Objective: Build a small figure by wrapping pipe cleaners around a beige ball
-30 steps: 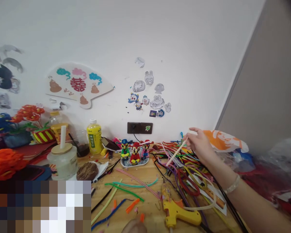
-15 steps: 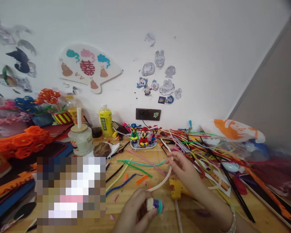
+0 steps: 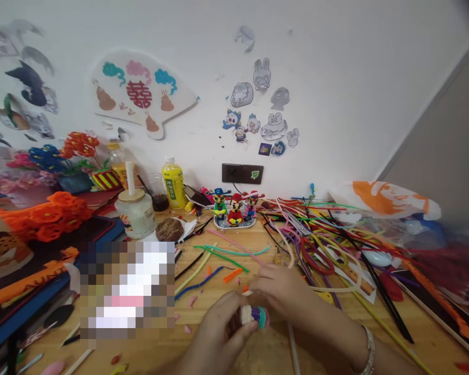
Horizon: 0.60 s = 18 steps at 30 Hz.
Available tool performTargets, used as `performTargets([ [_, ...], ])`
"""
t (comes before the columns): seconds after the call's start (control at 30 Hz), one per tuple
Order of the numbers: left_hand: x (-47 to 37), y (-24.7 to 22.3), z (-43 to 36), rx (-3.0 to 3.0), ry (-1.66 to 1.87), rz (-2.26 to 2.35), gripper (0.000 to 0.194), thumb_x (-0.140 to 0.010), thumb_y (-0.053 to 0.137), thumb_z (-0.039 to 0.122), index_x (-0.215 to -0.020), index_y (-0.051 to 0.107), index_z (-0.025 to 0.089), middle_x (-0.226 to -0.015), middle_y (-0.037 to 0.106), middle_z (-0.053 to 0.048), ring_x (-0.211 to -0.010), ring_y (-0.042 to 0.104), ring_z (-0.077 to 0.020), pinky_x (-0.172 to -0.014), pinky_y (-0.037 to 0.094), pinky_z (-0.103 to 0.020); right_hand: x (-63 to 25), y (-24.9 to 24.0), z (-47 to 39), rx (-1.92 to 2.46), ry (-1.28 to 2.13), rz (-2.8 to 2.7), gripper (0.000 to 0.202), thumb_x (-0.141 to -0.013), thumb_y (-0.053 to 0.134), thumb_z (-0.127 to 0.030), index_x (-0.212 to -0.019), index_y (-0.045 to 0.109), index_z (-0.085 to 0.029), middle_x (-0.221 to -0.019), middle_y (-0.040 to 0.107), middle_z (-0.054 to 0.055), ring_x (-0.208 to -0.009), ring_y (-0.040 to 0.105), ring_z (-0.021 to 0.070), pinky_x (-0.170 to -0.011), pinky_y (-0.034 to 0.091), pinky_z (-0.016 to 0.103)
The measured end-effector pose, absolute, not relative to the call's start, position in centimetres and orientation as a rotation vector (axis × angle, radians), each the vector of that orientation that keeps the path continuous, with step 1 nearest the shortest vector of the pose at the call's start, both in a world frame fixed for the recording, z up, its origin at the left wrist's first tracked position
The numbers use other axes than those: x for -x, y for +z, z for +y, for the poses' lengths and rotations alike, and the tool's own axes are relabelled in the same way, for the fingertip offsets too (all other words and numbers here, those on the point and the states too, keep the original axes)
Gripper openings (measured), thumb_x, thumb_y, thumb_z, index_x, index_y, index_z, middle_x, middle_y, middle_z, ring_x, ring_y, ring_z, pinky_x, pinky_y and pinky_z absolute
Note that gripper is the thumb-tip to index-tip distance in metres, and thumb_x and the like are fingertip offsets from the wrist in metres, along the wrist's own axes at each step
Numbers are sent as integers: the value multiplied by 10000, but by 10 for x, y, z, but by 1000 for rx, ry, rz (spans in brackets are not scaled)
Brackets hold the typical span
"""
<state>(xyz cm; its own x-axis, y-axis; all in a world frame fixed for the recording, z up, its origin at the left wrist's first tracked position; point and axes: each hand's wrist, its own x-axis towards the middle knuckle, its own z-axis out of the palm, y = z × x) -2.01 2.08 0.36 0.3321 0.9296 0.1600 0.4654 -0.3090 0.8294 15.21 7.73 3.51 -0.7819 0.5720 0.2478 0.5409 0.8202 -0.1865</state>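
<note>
My left hand (image 3: 222, 325) is closed around a small roll (image 3: 248, 314) wound in cream, purple and teal fuzzy stems, its teal end facing right. A cream pipe cleaner (image 3: 290, 255) curves up behind my right hand (image 3: 279, 286), which is closed on it close to the roll. The fingertips of that hand are partly hidden. A short bit of cream shows between the two hands. Under my right forearm lies a yellow glue gun (image 3: 326, 297), mostly covered, with a pale glue stick (image 3: 293, 346) nearer me.
Loose coloured pipe cleaners (image 3: 316, 234) lie heaped at the right. Three small figures stand on a tray (image 3: 234, 225) at the back. A glass jar (image 3: 136, 219), a yellow bottle (image 3: 174, 182) and orange fuzzy flowers (image 3: 58, 216) stand left. A blurred-out patch covers the front left.
My right hand has come down and left, close to my left hand, drawing the pipe cleaner's stretch between them short. The glue gun is now mostly hidden. The view has shifted slightly.
</note>
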Motion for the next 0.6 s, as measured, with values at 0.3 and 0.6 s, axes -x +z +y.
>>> performTargets([
  [0.3, 21, 0, 23, -1823, 895, 1335, 107, -752, 543, 270, -729, 585, 173, -632, 526, -6, -591, 463, -158, -543, 357, -243, -162, 67, 65, 805, 134, -2706, 139, -849, 490, -244, -780, 608, -224, -726, 524, 3, -768, 451, 160, -697, 296, 301],
  [0.6, 19, 7, 22, -1852, 817, 1378, 84, -726, 558, 233, -766, 599, 172, -643, 549, -17, -599, 481, -171, -563, 375, -260, -158, 59, 65, 766, 4, -2704, 172, -840, 469, -181, -715, 585, -204, -685, 491, -6, -724, 413, 147, -691, 281, 298],
])
